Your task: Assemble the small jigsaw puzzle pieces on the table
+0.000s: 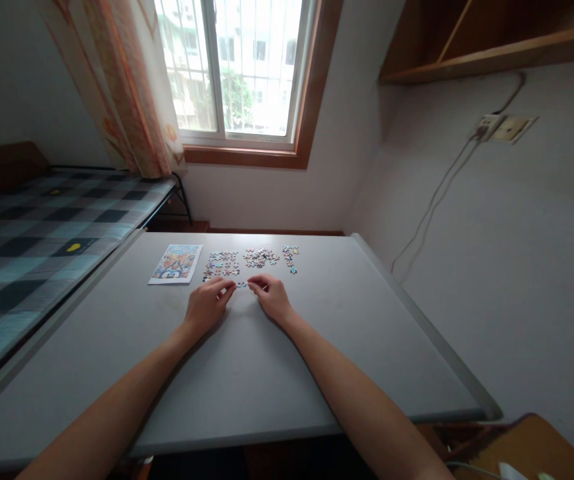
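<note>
Between my fingertips is a short strip of joined jigsaw puzzle pieces, low over or on the table; I cannot tell which. My left hand pinches its left end, and my right hand pinches its right end. Just beyond my left hand lie rows of puzzle pieces. A loose heap of puzzle pieces sits past my right hand, with a T-shaped group of puzzle pieces to its right. The colourful reference picture lies flat at the left. My fingers partly hide the strip's ends.
All of this rests on a grey table with raised side edges. A bed with a checked cover stands along the left. Cords hang from a wall socket at the right, below a wooden shelf.
</note>
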The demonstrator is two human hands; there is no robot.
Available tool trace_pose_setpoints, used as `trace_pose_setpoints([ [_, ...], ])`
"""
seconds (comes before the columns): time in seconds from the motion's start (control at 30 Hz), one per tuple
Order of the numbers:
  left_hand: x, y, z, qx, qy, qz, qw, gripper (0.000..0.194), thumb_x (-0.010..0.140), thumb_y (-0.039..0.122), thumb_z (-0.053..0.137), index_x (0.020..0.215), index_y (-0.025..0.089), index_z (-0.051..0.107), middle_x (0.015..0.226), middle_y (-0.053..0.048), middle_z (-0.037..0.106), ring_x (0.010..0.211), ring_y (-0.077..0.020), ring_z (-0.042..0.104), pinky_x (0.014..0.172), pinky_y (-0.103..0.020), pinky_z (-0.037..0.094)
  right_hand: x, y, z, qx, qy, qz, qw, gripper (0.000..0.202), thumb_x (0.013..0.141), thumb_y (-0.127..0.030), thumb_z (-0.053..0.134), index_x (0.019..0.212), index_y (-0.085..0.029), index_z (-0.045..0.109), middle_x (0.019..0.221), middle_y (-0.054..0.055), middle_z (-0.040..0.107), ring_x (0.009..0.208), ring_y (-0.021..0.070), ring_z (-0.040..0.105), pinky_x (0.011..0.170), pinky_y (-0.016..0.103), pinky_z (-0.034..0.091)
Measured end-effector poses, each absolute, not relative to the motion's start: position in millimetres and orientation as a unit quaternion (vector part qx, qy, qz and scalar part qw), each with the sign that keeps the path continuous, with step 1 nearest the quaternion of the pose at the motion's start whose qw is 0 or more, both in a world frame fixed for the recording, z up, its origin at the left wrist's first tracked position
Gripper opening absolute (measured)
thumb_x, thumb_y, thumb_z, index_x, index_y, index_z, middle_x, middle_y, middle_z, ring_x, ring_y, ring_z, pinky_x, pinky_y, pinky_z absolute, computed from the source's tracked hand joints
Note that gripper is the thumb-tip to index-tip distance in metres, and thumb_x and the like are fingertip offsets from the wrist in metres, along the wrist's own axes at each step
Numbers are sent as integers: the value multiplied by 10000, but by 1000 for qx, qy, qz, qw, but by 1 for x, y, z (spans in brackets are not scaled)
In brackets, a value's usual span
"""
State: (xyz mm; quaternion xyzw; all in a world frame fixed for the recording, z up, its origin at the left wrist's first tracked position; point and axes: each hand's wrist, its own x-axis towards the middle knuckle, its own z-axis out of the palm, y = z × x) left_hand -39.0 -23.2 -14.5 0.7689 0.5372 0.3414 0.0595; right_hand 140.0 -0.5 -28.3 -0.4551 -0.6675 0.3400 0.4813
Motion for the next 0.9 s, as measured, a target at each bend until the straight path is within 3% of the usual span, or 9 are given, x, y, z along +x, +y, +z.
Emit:
trace_pose_setpoints([
  [0.9,-40,-22,-16,761,543,346,84,196,863,346,521,853,221,671,809,7,670,592,-111,581,606,-218,436,141,-2,-27,-442,-683,340,471,122,784,-247,604,781,-163,693,760,32,688,680,132,587,645,243,450],
])
